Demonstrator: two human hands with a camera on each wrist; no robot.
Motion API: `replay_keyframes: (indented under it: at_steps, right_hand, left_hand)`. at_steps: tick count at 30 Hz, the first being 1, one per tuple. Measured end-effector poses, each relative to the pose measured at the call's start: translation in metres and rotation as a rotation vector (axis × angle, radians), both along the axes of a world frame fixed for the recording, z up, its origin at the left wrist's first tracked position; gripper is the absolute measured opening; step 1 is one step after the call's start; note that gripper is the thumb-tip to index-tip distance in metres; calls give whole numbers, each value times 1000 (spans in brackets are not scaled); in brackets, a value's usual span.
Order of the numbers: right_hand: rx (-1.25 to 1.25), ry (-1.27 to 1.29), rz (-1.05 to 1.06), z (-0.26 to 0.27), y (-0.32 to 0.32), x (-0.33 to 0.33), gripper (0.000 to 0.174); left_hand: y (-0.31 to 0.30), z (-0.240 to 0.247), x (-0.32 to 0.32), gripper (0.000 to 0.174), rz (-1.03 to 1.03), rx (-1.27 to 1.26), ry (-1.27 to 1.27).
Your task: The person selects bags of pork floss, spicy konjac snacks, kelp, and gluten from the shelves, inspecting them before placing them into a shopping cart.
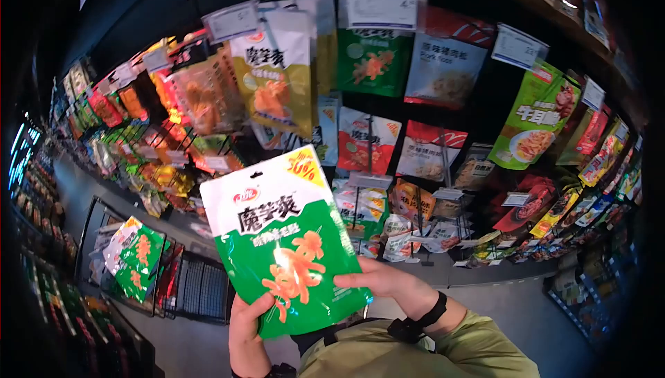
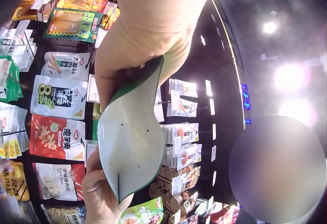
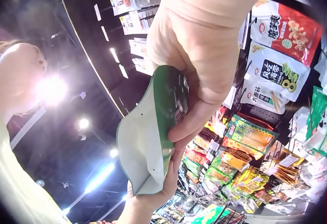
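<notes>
A green and white snack packet (image 1: 287, 239) with orange food pictured on it stands upright in front of me, held by both hands. My left hand (image 1: 251, 317) grips its lower left corner, thumb on the front. My right hand (image 1: 360, 280) pinches the lower right edge, thumb across the front. In the left wrist view the left hand (image 2: 138, 35) holds the packet (image 2: 133, 147) edge-on, showing its silvery back. The right wrist view has my right hand (image 3: 196, 60) curled round the packet (image 3: 148, 132) in the same way.
A dark shop wall behind is hung with many snack packets (image 1: 374, 59) and price tags (image 1: 377, 10) on pegs. A wire basket (image 1: 197, 284) stands lower left, with another green packet (image 1: 138, 257) beside it. An aisle runs off to the left.
</notes>
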State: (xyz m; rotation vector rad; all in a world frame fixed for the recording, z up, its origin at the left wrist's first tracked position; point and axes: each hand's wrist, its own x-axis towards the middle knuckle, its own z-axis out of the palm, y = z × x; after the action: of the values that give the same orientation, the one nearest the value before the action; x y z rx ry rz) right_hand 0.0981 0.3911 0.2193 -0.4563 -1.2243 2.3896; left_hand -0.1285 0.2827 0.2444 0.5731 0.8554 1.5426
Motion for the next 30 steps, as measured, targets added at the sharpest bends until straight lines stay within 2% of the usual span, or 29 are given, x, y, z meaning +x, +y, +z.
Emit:
replay_keyframes:
  at_steps: [1,3,7,8,11,15,18,27,30]
  right_hand:
    - [4,2,-13,-3,0,-2,61]
    - [8,33,5,-11,2,-4,55]
    - [10,42,13,-15,5,-9,62]
    - [2,87,-12,-10,3,-10,63]
    - [-10,89,-29,-15,5,-9,67]
    - [-61,25,-95,-34,1,-18,55]
    - [-52,-42,4,-45,2,-23,49]
    - [-59,-119,69,-66,1,-49,47]
    - [-41,-105,112,-65,6,-66,45]
  left_hand:
    - [-2,-5,-5,51,25,-17,3]
    - [-2,-20,-19,46,-177,61,12]
    - [1,-11,-5,39,-1,-47,20]
    - [0,-11,-9,41,-73,-13,7]
    - [-2,-17,-10,43,-39,-67,27]
    - [-3,-19,-13,42,-44,-112,67]
    - [-9,-30,-17,46,-31,-206,86]
    - [-22,-50,-32,45,119,-317,121]
    - [-28,-55,-42,40,79,-301,111]
